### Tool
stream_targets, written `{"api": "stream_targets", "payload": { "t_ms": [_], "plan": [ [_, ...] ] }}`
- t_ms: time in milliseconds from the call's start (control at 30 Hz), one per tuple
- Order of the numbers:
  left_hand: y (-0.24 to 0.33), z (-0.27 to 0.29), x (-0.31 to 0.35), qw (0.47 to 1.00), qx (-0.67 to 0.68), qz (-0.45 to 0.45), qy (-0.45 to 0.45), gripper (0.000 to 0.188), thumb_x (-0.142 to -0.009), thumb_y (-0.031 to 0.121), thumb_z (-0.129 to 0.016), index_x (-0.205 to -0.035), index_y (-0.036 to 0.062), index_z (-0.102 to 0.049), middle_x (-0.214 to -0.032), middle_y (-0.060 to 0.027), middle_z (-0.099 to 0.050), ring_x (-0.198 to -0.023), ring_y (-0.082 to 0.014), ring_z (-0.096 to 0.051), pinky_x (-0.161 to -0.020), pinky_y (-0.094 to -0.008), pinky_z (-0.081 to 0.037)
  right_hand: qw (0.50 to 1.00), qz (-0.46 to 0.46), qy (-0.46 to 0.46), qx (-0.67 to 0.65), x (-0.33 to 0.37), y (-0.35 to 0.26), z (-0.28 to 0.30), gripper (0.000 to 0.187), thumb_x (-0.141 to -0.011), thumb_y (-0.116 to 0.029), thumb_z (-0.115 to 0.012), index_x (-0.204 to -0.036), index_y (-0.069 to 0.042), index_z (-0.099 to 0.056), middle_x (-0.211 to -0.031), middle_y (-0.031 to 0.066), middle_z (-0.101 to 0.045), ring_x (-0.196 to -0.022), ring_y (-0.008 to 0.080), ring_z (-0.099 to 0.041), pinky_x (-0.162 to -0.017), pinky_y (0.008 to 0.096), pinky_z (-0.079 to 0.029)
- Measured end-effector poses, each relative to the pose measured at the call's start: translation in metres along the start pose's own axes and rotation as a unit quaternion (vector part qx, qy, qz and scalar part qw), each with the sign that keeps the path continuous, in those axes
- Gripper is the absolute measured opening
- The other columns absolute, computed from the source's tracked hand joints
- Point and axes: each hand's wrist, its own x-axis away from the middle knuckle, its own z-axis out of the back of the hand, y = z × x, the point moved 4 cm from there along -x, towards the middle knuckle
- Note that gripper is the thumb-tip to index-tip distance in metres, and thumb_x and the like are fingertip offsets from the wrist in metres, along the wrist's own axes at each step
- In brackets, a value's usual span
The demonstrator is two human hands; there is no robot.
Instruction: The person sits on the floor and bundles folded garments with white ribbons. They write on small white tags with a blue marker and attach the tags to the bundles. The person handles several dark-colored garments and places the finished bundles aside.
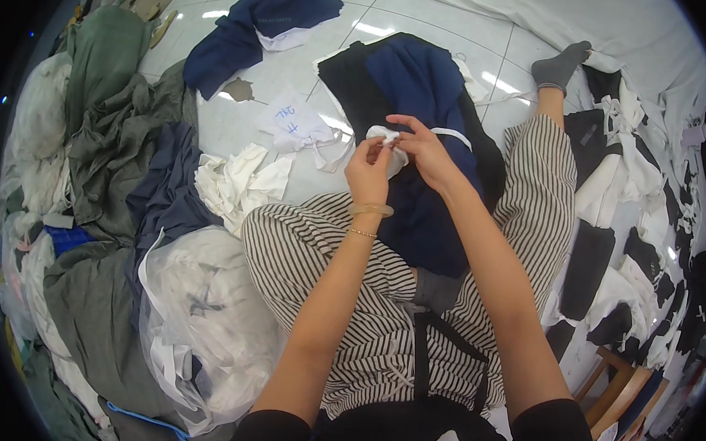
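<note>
My left hand [366, 171] and my right hand [423, 152] meet above my lap, fingertips closed in a pinch on a small piece of white cloth [383, 133]. Part of that cloth hangs down between the hands; its exact kind I cannot make out. Beneath them a navy blue fabric [421, 233] spreads over my striped trousers and onto the floor, with black fabric [347, 79] along its edges. A white strip [455, 138] lies across the navy fabric, close to my right hand.
Left of me are a clear plastic bag of white cloth [210, 309], crumpled white fabric [242, 181] and heaps of dark green fabric [114, 157]. Marked white cloth [290, 124] and a folded navy piece [269, 13] lie ahead. Black and white pieces [588, 267] and a wooden stool [613, 390] are at right.
</note>
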Motion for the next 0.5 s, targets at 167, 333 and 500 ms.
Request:
{"api": "stream_targets", "payload": {
  "t_ms": [167, 333, 500],
  "plan": [
    [0.002, 0.002, 0.0, 0.998, -0.028, -0.049, 0.03, 0.014, -0.09, 0.013, -0.067, -0.097, 0.0019, -0.072, -0.088, -0.0091, -0.07, -0.077, -0.0158, -0.064, -0.068, -0.0301, -0.049, 0.976, 0.094, 0.058, 0.186, 0.002, -0.021, 0.013, 0.034, -0.086, -0.001, -0.055, -0.12, -0.004, -0.061, -0.082, 0.0059, -0.064, -0.074, 0.0129, -0.059, -0.072, 0.0247, -0.047],
    [0.009, 0.008, -0.008, 0.999, -0.006, -0.03, 0.021, 0.017, -0.092, 0.016, -0.065, -0.095, 0.0001, -0.069, -0.083, -0.008, -0.069, -0.078, -0.0163, -0.064, -0.071, -0.0307, -0.048, 0.734, 0.218, 0.207, 0.61, 0.014, -0.048, 0.075, 0.018, -0.08, -0.009, -0.067, -0.098, -0.007, -0.069, -0.095, 0.0099, -0.056, -0.095, 0.0275, -0.056, -0.08, 0.0399, -0.049],
    [0.006, 0.013, -0.015, 0.999, 0.035, -0.027, -0.001, 0.019, -0.093, 0.018, -0.064, -0.095, -0.0004, -0.068, -0.081, -0.0081, -0.069, -0.076, -0.017, -0.064, -0.072, -0.031, -0.048, 0.763, 0.203, 0.181, 0.586, 0.018, -0.052, 0.081, 0.009, -0.082, -0.009, -0.067, -0.087, -0.002, -0.07, -0.084, 0.0078, -0.061, -0.08, 0.0249, -0.06, -0.074, 0.036, -0.05]
  ]
}}
